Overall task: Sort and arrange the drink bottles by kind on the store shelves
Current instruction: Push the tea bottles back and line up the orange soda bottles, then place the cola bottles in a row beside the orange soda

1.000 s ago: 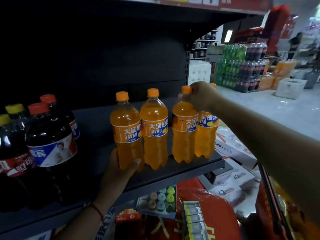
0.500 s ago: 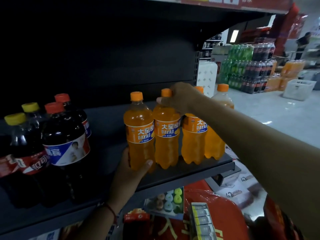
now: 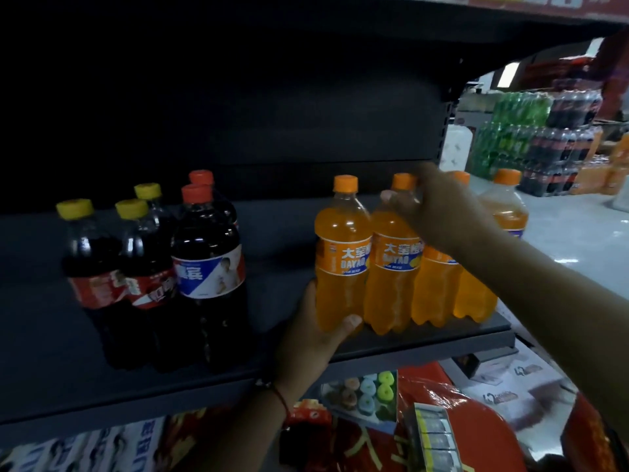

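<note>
Orange soda bottles, four of them with orange caps, stand in a tight row at the right end of a dark store shelf (image 3: 258,373), close to its front edge. The leftmost orange bottle (image 3: 340,260) is gripped near its base by the person's left hand (image 3: 313,338), thumb across the front and fingers wrapped behind. The second orange bottle (image 3: 391,267) touches it on the right and is held at the neck, just under the cap, by the right hand (image 3: 439,212), whose fingers curl round the top; motion blur softens the exact finger placement. The third orange bottle (image 3: 432,291) is largely hidden behind the right forearm, only its lower body and a sliver of cap showing. The fourth orange bottle (image 3: 507,206) stands at the shelf's right edge, its lower half also partly covered by the arm.

Well apart to the left on the same shelf stands a cluster of dark cola bottles: three yellow-capped colas (image 3: 98,267) with red labels, and beside them two red-capped colas (image 3: 207,267), the front one wearing a blue-and-white label. A red string bracelet (image 3: 280,400) circles the left wrist. Below the shelf lie red packaged goods (image 3: 452,424), and stacked cases of green and dark drinks (image 3: 531,137) fill the aisle beyond.
</note>
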The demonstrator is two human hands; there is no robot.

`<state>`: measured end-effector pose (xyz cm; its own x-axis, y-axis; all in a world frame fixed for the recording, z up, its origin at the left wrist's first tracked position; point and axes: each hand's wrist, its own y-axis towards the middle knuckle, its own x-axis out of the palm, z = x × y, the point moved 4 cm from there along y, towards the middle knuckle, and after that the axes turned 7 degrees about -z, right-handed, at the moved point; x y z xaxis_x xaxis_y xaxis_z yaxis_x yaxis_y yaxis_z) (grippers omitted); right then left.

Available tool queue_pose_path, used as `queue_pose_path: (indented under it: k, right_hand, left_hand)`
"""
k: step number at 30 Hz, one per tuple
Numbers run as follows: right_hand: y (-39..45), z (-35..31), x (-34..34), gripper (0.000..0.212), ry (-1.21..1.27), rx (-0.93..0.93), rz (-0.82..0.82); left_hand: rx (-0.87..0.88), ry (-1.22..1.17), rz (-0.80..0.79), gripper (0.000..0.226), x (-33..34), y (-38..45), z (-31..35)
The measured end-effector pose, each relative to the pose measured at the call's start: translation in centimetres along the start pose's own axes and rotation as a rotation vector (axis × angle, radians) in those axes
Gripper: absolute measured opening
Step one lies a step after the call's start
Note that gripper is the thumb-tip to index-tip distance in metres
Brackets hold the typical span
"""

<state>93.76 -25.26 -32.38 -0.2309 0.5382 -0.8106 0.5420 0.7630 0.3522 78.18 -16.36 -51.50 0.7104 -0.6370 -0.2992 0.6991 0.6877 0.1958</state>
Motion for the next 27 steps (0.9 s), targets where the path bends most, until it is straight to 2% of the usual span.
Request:
queue_pose_path:
  k: [2,4,6,8,10,11,12,14,16,17,20,22,24,27]
  right_hand:
    - [-2.5,-1.9,-0.1,0.058,-0.009,-0.168,0.169]
    - [-5.1,-4.9,0.7,0.052,0.071,-0.299,0.201]
    - [-6.3,-7.7,3.0,0.048,0.268,-0.342,0.071]
    - [-6.2,-10.4,6.1,0.055,0.432,-0.326,-0.099]
    - [-5.2,-13.1,8.5,0.071,0.515,-0.282,-0.249]
    - [-4.7,-14.3,9.5,0.079,0.556,-0.259,-0.314]
    - [-4.3,-15.4,10.3,0.084,0.587,-0.240,-0.349]
    - [-3.5,-16.9,11.3,0.084,0.499,-0.237,-0.295]
    - [-3.0,-17.9,11.4,0.066,0.323,-0.222,-0.233]
    - [-2.7,-18.2,11.1,0.056,0.312,-0.218,-0.249]
    - [-1.7,-18.4,9.6,0.036,0.378,-0.208,-0.406]
    - [-1.2,-18.5,8.3,0.038,0.340,-0.195,-0.466]
    - [-1.2,-18.8,7.9,0.053,0.330,-0.182,-0.517]
    - [-1.9,-19.2,8.6,0.046,0.310,-0.189,-0.530]
  left_hand:
    - [-0.008,0.100,0.036,0.087,-0.5,-1.7,1.0]
    - [-0.006,0.239,0.127,0.078,-2.1,-5.0,2.1]
    - [0.088,0.231,0.270,0.058,-5.2,-8.7,3.6]
    - [0.194,0.162,0.540,0.044,-10.2,-11.6,3.3]
    - [0.146,0.221,0.733,0.044,-15.3,-12.6,1.4]
    - [0.078,0.248,0.755,0.048,-17.2,-12.6,0.3]
    - [0.010,0.258,0.734,0.056,-18.4,-12.3,-0.6]
    - [-0.051,0.215,0.623,0.067,-18.9,-11.5,-2.1]
    - [-0.043,0.232,0.566,0.078,-18.3,-10.9,-2.7]
    - [-0.029,0.254,0.562,0.080,-18.2,-10.7,-2.8]
    - [-0.074,0.302,0.566,0.077,-18.0,-10.1,-3.8]
    - [-0.126,0.394,0.549,0.071,-17.4,-9.9,-4.8]
    - [-0.138,0.490,0.517,0.071,-16.7,-10.1,-5.6]
    - [-0.076,0.557,0.516,0.068,-16.6,-10.1,-6.4]
